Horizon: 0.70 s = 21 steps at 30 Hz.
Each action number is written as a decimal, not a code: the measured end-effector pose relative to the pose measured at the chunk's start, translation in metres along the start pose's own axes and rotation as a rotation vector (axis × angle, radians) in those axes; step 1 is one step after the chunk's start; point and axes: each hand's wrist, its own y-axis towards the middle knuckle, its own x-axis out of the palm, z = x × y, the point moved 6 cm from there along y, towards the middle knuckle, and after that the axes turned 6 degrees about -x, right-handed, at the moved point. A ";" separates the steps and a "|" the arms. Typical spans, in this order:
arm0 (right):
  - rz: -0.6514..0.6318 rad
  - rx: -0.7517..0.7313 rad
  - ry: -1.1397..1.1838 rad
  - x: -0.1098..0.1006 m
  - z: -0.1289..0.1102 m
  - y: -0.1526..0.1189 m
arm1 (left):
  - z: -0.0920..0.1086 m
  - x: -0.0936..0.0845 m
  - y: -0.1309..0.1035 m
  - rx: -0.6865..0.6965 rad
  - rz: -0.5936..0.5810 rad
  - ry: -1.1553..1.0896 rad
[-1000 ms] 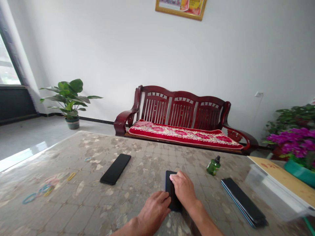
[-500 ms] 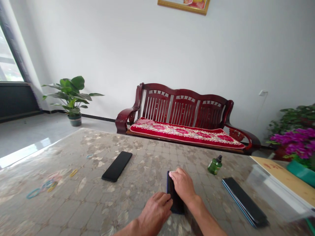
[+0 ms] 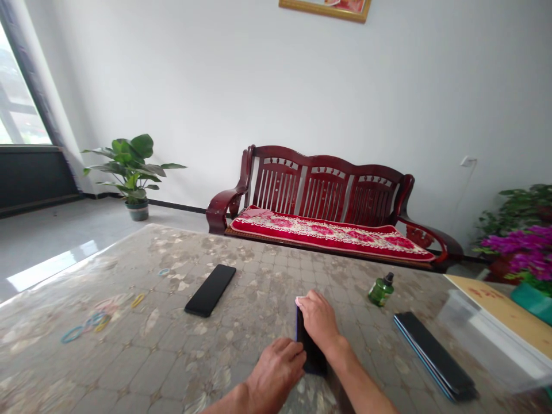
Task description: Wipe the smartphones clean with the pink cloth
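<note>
A dark smartphone with a blue edge (image 3: 314, 357) lies on the tablecloth in front of me, partly hidden under my hands. My left hand (image 3: 280, 368) grips its left edge near the lower end, fingers curled over it. Closed over the phone's far end, my right hand (image 3: 318, 319) presses a small pinkish-white wipe (image 3: 299, 301) against the top left corner; most of the wipe is hidden by the fingers. Another black smartphone (image 3: 211, 290) lies face up to the left. On the right sits a stack of phones (image 3: 433, 353).
A green spray bottle (image 3: 381, 290) stands right of my hands. Beyond the phone stack is a clear plastic box (image 3: 470, 339). Several coloured rubber bands (image 3: 72, 334) lie on the patterned tablecloth (image 3: 142, 368) at left. A wooden bench (image 3: 325, 190) stands behind the table.
The view has shifted slightly, so everything sits a little further right. My right hand stays at the phone's far end with the wipe; my left hand keeps its grip.
</note>
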 end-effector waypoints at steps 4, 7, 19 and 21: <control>-0.003 -0.062 0.043 -0.006 -0.014 -0.026 | -0.001 0.004 -0.002 0.003 0.025 -0.004; -0.007 -0.094 0.057 -0.009 -0.017 -0.037 | -0.003 0.005 -0.002 -0.016 0.030 -0.005; -0.038 -0.072 0.061 -0.011 -0.009 -0.024 | -0.004 0.010 -0.003 0.012 0.055 0.045; -0.050 -0.108 0.095 -0.013 -0.015 -0.039 | -0.006 0.013 -0.003 0.001 0.076 0.038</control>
